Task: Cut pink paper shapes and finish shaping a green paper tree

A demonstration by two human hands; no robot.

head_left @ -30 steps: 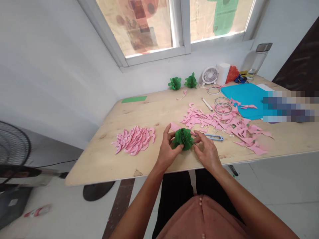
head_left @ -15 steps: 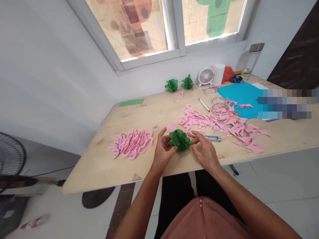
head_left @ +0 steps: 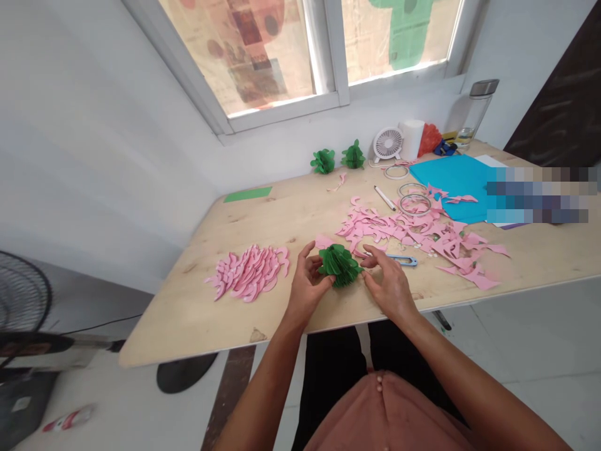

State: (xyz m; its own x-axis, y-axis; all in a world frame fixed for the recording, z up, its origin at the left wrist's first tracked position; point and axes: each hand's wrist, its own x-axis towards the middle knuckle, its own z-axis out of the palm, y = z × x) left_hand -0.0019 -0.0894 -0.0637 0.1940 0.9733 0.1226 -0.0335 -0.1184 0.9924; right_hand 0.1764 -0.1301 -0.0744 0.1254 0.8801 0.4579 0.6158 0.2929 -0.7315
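A green folded-paper ball (head_left: 339,264) sits at the near edge of the wooden table (head_left: 188,313), held between both my hands. My left hand (head_left: 306,287) grips its left side with curled fingers. My right hand (head_left: 389,286) pinches its right side with thumb and fingertips. A fanned pile of pink curved paper pieces (head_left: 248,271) lies to the left of my left hand. A small blue-handled cutter (head_left: 402,260) lies just beyond my right hand.
Loose pink paper scraps (head_left: 422,235) spread across the right half. Farther back are two more green paper balls (head_left: 338,158), tape rings (head_left: 415,202), a pen (head_left: 385,198), a blue sheet (head_left: 457,178), a small white fan (head_left: 387,143), a bottle (head_left: 476,113). A floor fan (head_left: 23,307) stands at the left.
The view has shifted slightly. My hands have kept hold of the green paper ball and turned it a little; it stays at the table's near edge.
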